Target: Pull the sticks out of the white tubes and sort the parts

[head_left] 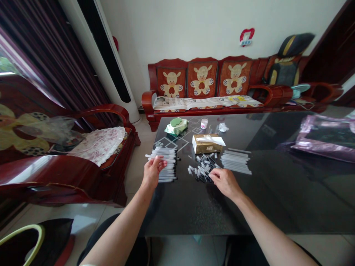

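Tissue box [202, 146] behind caps [205, 168], wipes [177, 128] beyond pens [167, 174], left hand [153, 169] gripping one, right hand [224, 180], hold unclear

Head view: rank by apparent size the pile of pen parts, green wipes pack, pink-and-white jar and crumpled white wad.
1. pile of pen parts, partly behind a hand
2. green wipes pack
3. pink-and-white jar and crumpled white wad: too alike to rank

A cushioned red wooden sofa [203, 79] lines a white wall [177, 29], dark purple curtains [55, 48] beside a window [6, 63].
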Demonstrator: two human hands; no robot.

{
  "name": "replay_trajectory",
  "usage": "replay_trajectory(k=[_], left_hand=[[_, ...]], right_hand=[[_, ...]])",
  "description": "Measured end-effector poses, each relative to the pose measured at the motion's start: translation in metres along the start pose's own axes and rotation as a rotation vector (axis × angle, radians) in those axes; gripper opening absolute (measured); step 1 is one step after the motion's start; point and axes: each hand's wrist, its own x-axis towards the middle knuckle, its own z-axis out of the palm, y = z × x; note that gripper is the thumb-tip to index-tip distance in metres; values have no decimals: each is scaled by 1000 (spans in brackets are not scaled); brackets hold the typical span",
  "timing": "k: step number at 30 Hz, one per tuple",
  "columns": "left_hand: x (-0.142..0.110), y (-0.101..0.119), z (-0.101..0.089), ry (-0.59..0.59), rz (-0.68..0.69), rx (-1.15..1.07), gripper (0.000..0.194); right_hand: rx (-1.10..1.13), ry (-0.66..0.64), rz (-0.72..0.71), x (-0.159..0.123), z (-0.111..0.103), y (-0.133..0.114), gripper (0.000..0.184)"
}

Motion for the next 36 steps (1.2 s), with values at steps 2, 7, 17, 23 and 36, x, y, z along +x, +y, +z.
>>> replay_trajectory(k=[2, 7, 17, 23, 36], left_hand=[[-1, 0, 0, -5, -15, 5, 33], [-14, -14, 9, -126, -155, 74, 33], [-54, -28, 34, -551, -239, 219, 28], [-53, -19, 37, -578, -186, 276, 31], [-56, -7, 36, -740, -38, 603, 37]], right_hand=[[-162, 50, 123, 3, -3, 10, 25], [-373, 34, 286, 7, -8, 22, 24], [700, -310, 19, -12, 22, -34, 43], [1023, -640, 136, -21, 30, -45, 37], [1267, -794, 248, -22, 28, -50, 46]])
